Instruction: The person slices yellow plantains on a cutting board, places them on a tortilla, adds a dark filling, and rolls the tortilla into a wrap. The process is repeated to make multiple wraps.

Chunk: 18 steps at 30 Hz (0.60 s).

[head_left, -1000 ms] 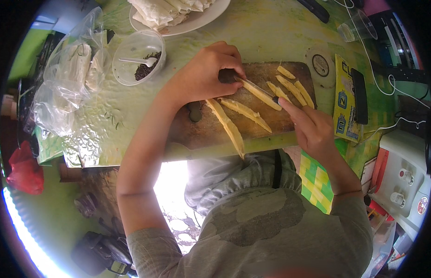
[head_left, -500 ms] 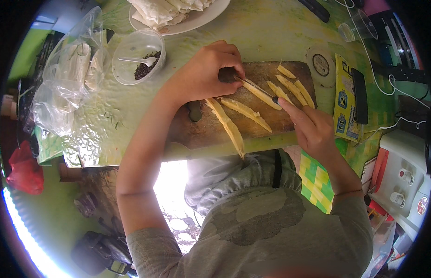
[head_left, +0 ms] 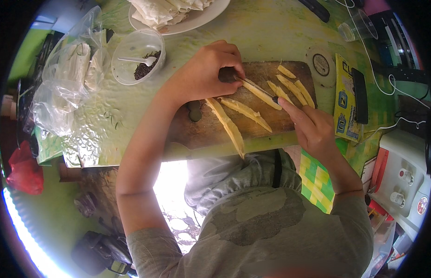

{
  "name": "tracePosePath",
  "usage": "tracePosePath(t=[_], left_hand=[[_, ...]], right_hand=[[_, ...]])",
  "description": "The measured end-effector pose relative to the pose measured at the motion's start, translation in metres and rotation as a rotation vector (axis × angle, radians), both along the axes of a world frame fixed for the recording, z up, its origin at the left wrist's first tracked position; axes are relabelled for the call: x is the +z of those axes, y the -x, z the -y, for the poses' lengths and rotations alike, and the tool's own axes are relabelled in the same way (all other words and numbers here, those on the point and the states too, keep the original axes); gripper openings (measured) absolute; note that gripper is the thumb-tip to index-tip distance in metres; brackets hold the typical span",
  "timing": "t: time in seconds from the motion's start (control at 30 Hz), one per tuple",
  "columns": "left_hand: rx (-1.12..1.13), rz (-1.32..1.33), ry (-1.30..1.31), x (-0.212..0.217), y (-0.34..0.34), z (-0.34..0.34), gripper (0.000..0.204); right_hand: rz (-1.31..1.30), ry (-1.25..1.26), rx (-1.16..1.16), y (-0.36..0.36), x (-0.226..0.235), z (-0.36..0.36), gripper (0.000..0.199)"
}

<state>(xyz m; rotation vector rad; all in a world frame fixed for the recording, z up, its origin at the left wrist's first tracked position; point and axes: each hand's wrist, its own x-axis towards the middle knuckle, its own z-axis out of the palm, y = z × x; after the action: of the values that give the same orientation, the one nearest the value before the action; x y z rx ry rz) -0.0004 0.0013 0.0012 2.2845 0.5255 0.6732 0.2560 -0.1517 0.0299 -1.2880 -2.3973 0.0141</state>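
The left hand (head_left: pixel 204 76) is gripping a knife (head_left: pixel 252 85), slicing a pale strip (head_left: pixel 264 95) on the wooden board (head_left: pixel 201 129), while the right hand (head_left: pixel 313 127) is pressing that strip with extended fingertips. Judged next: drawing the blade lengthwise, fingers staying clear. The knife handle is hidden inside the fist.

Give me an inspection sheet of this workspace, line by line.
Surface: table under a green-yellow patterned cover.
Job's things: wooden cutting board with pale yellow strips; knife lying across one strip.
Clutter: clear tub with dark bits and a spoon; plastic bags; plate of folded flatbreads; yellow packet; dark phone-like slab.
Grippers: left hand grips the knife handle; right hand has a fingertip at the blade tip.
Cables: white cable at the right edge.
Surroundings: white appliance, red bag.
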Motion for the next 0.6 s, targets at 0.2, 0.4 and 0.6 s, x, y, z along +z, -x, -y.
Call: tracePosePath(t=[0.2, 0.4, 0.6], left_hand=[[0.0, 0.003, -0.008, -0.0005, 0.0003, 0.0001, 0.016], [0.0, -0.005, 0.006, -0.0003, 0.0006, -0.0004, 0.016], [-0.004, -0.009, 0.001, -0.0008, 0.0006, -0.0007, 0.016]], right_hand=[[0.007, 0.008, 0.007, 0.0003, 0.0026, -0.0014, 0.065], [0.009, -0.003, 0.014, -0.0005, 0.0034, -0.0022, 0.063], [0.025, 0.003, 0.017, -0.0001, 0.0069, -0.0019, 0.063]])
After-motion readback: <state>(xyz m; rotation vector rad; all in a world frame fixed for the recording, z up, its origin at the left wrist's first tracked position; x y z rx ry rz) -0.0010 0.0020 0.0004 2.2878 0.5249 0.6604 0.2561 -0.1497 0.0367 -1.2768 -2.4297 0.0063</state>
